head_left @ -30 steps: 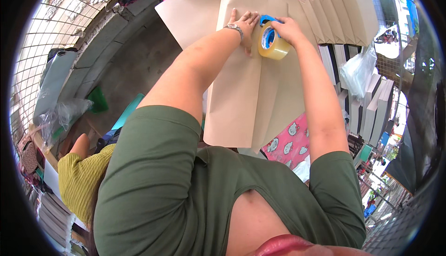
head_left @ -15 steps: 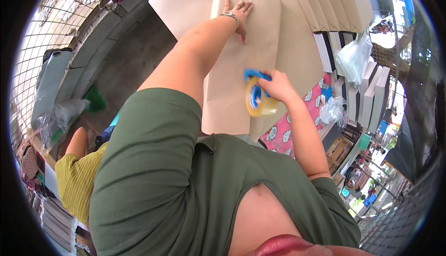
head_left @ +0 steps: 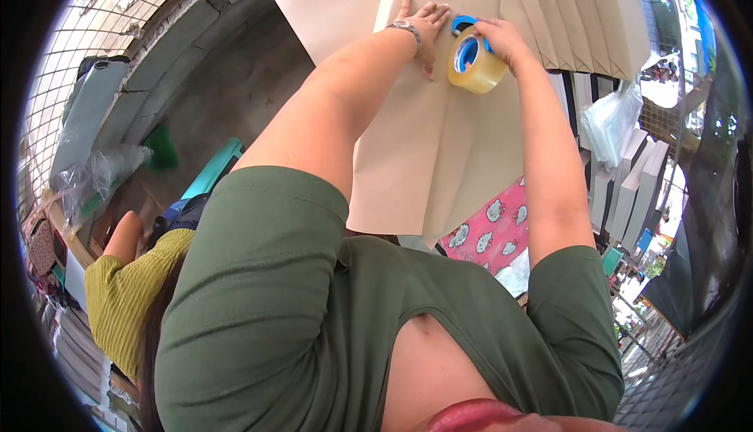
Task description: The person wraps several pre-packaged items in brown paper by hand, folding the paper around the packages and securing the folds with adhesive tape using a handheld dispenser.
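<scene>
Here, had the folded sheet of smooth tan paper [head_left: 396, 165] laid on the pink patterned tabletop [head_left: 490, 228], its long axis running outward. Pressed the left hand [head_left: 427, 30] palm down on its far half, fingers spread. Gripped the clear tape roll in its blue dispenser [head_left: 482, 77] with the right hand [head_left: 502, 41], just right of the left fingertips, beside a lengthwise paper edge. Could not make out any tape-to-paper contact. Farther right, saw a clear plastic bag [head_left: 614, 127], contents unclear, over thick white-paged books [head_left: 626, 189]; beyond, a row of tan paper-wrapped blocks [head_left: 584, 28].
</scene>
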Tool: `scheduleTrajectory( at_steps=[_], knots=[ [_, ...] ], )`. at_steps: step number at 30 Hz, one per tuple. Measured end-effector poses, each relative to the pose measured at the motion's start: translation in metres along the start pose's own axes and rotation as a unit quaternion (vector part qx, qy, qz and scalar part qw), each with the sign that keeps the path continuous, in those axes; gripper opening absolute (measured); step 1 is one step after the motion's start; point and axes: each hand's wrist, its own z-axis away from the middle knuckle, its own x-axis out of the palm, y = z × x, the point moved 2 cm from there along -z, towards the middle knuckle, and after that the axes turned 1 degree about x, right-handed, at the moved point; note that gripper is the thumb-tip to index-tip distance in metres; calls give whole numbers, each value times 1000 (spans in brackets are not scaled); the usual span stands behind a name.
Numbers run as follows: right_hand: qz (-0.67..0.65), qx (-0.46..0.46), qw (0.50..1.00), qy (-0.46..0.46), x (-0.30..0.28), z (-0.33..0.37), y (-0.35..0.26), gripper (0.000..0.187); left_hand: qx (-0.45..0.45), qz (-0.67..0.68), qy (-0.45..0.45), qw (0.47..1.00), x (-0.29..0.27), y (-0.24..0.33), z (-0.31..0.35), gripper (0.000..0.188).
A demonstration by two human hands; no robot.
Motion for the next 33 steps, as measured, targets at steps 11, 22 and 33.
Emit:
scheduleTrajectory(
  at_steps=[11,22,33],
  knots=[
    [25,29,991,-130,-5,29,-24,37,-14,-1,-11,1000,1,-5,-2,134],
    [-21,-292,904,313,21,84,-5,60,-6,6,11,1000,0,-6,-3,134],
    [24,-303,872,383,87,119,25,75,50,421,-81,902,-33,-15,-30,70]
  ],
)
